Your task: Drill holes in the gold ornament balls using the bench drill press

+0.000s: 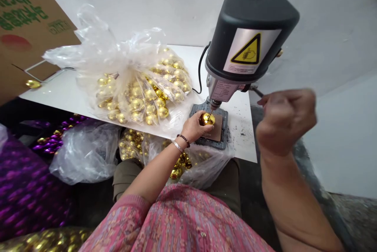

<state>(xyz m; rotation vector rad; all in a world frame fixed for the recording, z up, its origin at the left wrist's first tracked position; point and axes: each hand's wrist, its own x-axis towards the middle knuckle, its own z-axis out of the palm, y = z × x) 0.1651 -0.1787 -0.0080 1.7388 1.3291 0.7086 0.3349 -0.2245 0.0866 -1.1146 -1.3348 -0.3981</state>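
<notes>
My left hand is closed around a shiny gold ball, with thumb and fingers on its sides. The ball sits over a brown board on the grey base of a small bench drill press. Its thin bit, below the chuck, meets the top of the ball; I cannot tell how deep it is. My right hand, slightly blurred, is wrapped round the drill press's metal feed lever, whose end is hidden in the fist.
A clear plastic bag full of gold balls covers the left of the white table. A cardboard box stands far left, near a lone gold ball. Below are bags of purple balls and more gold balls.
</notes>
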